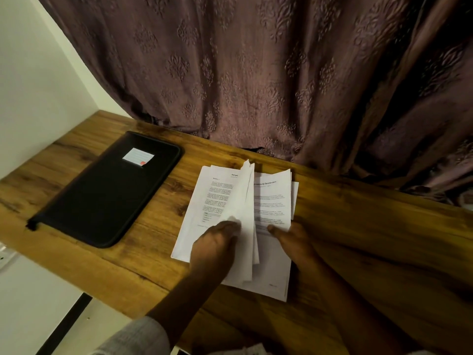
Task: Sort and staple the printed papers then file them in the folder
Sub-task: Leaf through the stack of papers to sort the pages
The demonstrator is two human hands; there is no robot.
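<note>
Curtain [256, 73]: brown, embossed pattern, hung across the far side; hem met the rear edge of the desk.

Desk [371, 239]: wood-grain top, front edge ran diagonally from near-left to lower centre. Bare wood showed to the right of the papers and in a strip between folder and papers. White wall [30, 73] closed off the left end.

Folder [102, 196]: black, zipped shut, flat on the left part of the desk. Long axis ran from near-left to far-right. Near-left corner sat close to the desk's front edge; the far end sat short of the curtain hem.

Papers [220, 198]: white printed sheets, centre of desk, just right of the folder, not touching it. Long axis ran away from the person, leaning slightly right; headings at the far end, approx. beside the curtain hem. Near corner lay close to the front edge. Stack was fanned apart: left sheets flat, middle sheets raised on edge, right sheets partly lifted.

Left hand [215, 247]: fingers curled round the raised middle sheets at their near end.

Right hand [291, 239]: thumb on top of the right sheets, fingers hidden beneath, pinching them. Hands apart, approx. one on each side of the fan.

Label [138, 157]: white w/ a red mark, at the folder's far end.
</note>
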